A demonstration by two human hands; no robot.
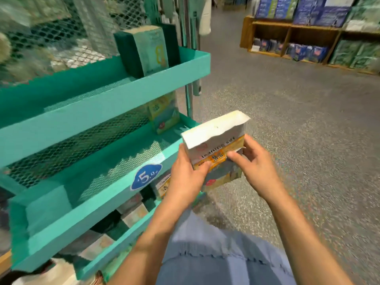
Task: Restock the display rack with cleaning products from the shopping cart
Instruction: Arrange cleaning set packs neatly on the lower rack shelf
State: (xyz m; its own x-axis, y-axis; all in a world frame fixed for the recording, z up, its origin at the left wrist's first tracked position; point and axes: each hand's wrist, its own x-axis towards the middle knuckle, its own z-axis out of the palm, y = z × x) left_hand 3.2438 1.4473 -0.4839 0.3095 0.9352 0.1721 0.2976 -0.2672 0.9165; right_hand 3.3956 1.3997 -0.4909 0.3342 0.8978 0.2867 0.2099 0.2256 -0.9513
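We stand beside the teal display rack [107, 103] with one pack in hand, so the restocking looks to be partway through. The top tier already carries a sponge pack [148, 50] standing upright at its right end, and the middle tier holds a green-and-yellow pack [164, 114] at its far right, with most of that tier's mesh floor bare. The lower tiers show more packs through the gaps, too blurred for us to count. A blue price sticker [146, 177] sits on the front lip of the middle tier. The shopping cart is not in view, so we cannot tell how much stock is left to bring over. We judge that the middle tier has the most room, and that the pack we hold is headed there.

We hold the cleaning set box [216, 149] in front of us, just beside the rack's right corner and above the speckled floor [287, 120], not yet on any tier. Our left hand [185, 177] grips its left side, fingers curled around the edge with the thumb on the printed face. Our right hand [257, 163] holds the right side, thumb pressed across the front and fingers wrapped behind it. Both hands are closed firmly on the box.
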